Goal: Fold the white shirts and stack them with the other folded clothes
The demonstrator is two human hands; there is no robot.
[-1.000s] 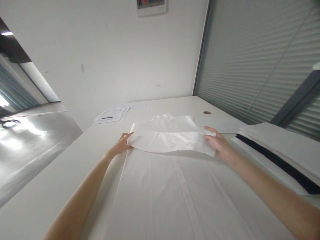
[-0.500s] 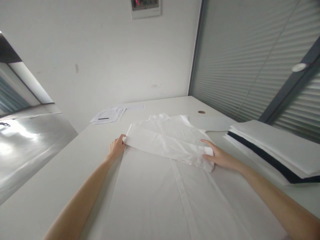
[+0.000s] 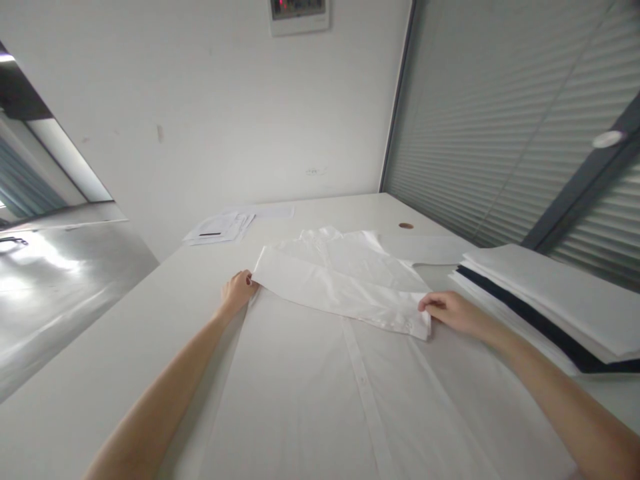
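Note:
A white button-up shirt (image 3: 310, 373) lies front up on the table, its collar (image 3: 320, 235) toward the wall. One sleeve (image 3: 340, 290) is laid across the chest from left to right; the other sleeve (image 3: 425, 249) stretches out to the far right. At the left edge, where the folded sleeve meets the body, my left hand (image 3: 239, 291) pinches the fabric. My right hand (image 3: 450, 310) is closed on the cuff end of the folded sleeve, thumb and fingers together at its edge.
To the right lies a stack of folded white and dark cloth (image 3: 555, 300). Papers with a dark pen-like strip (image 3: 220, 228) rest at the back left of the white table (image 3: 345, 208). A round hole (image 3: 406, 225) sits near the window blinds (image 3: 465, 133).
My right hand has gone from lying on the cuff with fingers spread to pinching its edge. The left hand stays at the same spot on the shirt. The view has shifted slightly.

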